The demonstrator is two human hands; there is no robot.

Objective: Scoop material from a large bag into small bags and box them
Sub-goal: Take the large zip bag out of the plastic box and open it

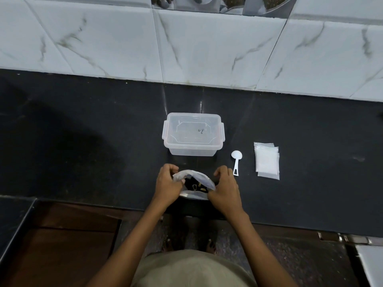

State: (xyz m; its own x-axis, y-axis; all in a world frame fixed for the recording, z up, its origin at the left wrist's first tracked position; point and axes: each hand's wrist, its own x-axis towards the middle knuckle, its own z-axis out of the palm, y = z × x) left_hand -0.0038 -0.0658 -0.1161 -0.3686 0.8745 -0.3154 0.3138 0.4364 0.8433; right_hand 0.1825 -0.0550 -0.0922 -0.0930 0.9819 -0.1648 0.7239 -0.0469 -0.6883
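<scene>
The big bag (193, 186) sits on the counter (83, 141), close to its near edge. The left hand (166, 186) holds the bag's left side and the right hand (224, 190) holds its right side, so the bag is between the two hands. Some small bits lie inside the bag. Just behind the hands stands the box (193, 134) with its lid on. The spoon (236, 161) lies just right of the right hand. Farther right lies a pile of small bags (267, 161). Behind everything, the wall (207, 48) stands along the back of the counter.
</scene>
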